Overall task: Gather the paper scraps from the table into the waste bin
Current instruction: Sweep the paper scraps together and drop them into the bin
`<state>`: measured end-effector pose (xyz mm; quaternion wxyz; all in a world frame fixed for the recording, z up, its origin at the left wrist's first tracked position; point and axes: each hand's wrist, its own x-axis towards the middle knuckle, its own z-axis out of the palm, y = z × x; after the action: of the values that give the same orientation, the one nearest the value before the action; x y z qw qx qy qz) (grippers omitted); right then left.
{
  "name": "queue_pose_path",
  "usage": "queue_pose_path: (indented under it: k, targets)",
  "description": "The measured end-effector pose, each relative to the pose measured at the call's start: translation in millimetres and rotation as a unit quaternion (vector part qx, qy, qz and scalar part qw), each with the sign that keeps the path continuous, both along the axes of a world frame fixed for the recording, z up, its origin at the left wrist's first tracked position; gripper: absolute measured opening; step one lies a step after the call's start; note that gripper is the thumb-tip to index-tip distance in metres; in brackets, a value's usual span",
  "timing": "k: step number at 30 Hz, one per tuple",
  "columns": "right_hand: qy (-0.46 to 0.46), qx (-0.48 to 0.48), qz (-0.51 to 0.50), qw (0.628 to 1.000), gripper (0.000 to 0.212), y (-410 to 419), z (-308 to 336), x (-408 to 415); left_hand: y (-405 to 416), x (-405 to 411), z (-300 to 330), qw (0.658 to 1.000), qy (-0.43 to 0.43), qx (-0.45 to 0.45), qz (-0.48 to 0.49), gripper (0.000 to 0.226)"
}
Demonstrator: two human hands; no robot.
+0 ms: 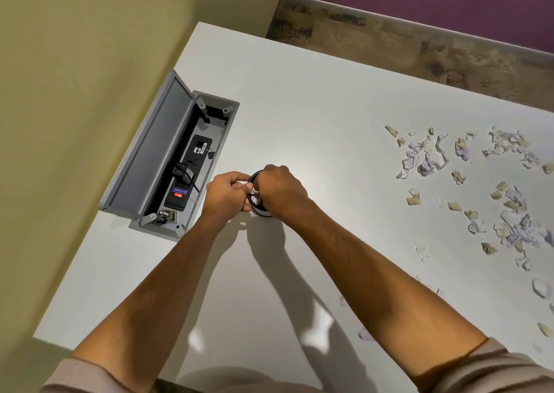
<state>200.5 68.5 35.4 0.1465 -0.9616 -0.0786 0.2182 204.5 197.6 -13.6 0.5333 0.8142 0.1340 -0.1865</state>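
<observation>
1. The right hand (281,188) is curled over the mouth of the small round black-rimmed waste bin (260,209), fingers bunched downward around what looks like a wad of white scraps.
2. The left hand (229,193), at the bin's 9 o'clock, pinches something pale at the rim; whether that is paper or a liner I cannot tell.
3. To do this step well, I judge the left hand should steady the rim while the right lets go low inside the bin, so no light pieces flutter back out.
4. The torn white and tan paper scraps (467,182) lie scattered well apart, at the bin's 3 o'clock, on the white table (299,98).
5. An open grey metal socket box (168,158) sits at 9 o'clock.
</observation>
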Motion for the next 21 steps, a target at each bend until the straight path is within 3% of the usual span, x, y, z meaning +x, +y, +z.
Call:
queue_pose_path:
  k: [5,12,21]
  targets:
    - [0.056,0.019,-0.026,0.998,0.004,7.2,-11.6,6.2,0.9,0.8,-4.9,1.000,0.010,-0.017,0.021,0.015]
    - [0.100,0.005,-0.062,0.993,0.026,15.0,-32.6,17.4,2.4,0.8,-8.1,0.998,0.027,-0.048,0.036,0.015]
    - [0.113,0.032,-0.066,0.991,0.025,15.8,-27.8,14.5,0.9,-2.3,-3.4,0.998,0.032,-0.037,0.045,0.014]
